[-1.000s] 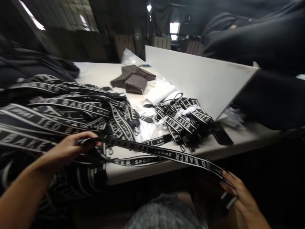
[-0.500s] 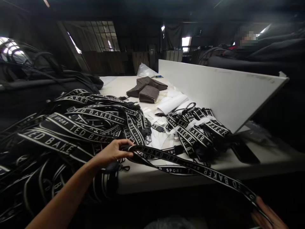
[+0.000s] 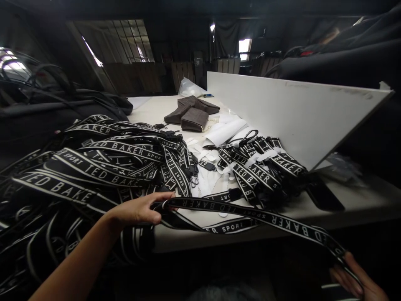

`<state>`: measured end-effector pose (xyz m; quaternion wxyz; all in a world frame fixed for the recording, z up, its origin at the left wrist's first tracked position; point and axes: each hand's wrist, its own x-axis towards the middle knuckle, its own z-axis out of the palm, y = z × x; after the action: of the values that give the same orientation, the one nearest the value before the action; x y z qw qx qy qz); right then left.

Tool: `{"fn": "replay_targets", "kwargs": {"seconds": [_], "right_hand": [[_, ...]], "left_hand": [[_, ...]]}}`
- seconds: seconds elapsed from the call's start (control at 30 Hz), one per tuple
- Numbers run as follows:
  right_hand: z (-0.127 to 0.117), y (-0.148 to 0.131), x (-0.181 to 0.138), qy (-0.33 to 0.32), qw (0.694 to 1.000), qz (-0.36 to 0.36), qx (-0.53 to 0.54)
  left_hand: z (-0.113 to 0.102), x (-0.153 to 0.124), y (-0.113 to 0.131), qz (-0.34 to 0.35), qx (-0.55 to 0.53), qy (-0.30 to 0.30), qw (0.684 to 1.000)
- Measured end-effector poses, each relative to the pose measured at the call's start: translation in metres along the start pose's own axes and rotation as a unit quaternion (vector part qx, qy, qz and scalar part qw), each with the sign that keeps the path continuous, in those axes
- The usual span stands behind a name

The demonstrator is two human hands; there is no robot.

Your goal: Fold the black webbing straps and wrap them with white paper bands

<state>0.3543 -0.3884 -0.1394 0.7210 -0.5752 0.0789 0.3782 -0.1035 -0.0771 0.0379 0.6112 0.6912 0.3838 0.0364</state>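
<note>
A black strap with white lettering [image 3: 250,215] stretches across the table's front edge between my two hands. My left hand [image 3: 140,209] pinches one end of it beside a big loose heap of the same straps [image 3: 94,167]. My right hand [image 3: 354,280], low at the bottom right corner, has its fingers closed round the strap's other end. A smaller bundle of folded straps tied with white bands [image 3: 260,167] lies on the white table [image 3: 351,200] behind the stretched strap.
A white board [image 3: 282,113] stands tilted along the table's right side. Brown pouches [image 3: 191,115] and white papers [image 3: 225,131] lie further back, a dark flat phone-like object [image 3: 324,196] near the right edge. Dark fabric piles [image 3: 46,108] rise at left and right.
The view has risen and steadied. My right hand has drawn the strap further to the right and down, pulling it longer and tauter. My left hand keeps its pinch near the heap.
</note>
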Motion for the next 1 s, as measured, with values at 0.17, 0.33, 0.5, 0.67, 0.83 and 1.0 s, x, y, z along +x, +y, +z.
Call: {"fn": "replay_targets", "kwargs": {"seconds": [0.17,0.33,0.5,0.67,0.83,1.0], "right_hand": [[-0.001,-0.020,-0.010,0.018,0.997,-0.014,0.076],[0.003,-0.040,-0.017,0.059,0.994,-0.064,0.067],[0.018,-0.046,-0.028,-0.003,0.995,-0.091,0.044],[0.020,-0.036,-0.029,0.054,0.989,-0.094,-0.105],[0.026,-0.027,-0.031,0.031,0.984,0.001,-0.175],[0.041,-0.038,-0.038,0.029,0.991,-0.094,-0.088]], "left_hand": [[0.008,0.004,0.009,0.095,-0.031,-0.094,0.991],[0.018,0.009,0.009,0.098,-0.068,-0.083,0.989],[0.017,0.003,0.009,0.129,-0.046,0.016,0.990],[0.019,-0.004,0.010,0.244,0.178,0.249,0.920],[0.016,0.004,-0.002,0.356,0.417,0.560,0.621],[0.000,0.013,0.008,0.328,0.428,0.601,0.590]]}}
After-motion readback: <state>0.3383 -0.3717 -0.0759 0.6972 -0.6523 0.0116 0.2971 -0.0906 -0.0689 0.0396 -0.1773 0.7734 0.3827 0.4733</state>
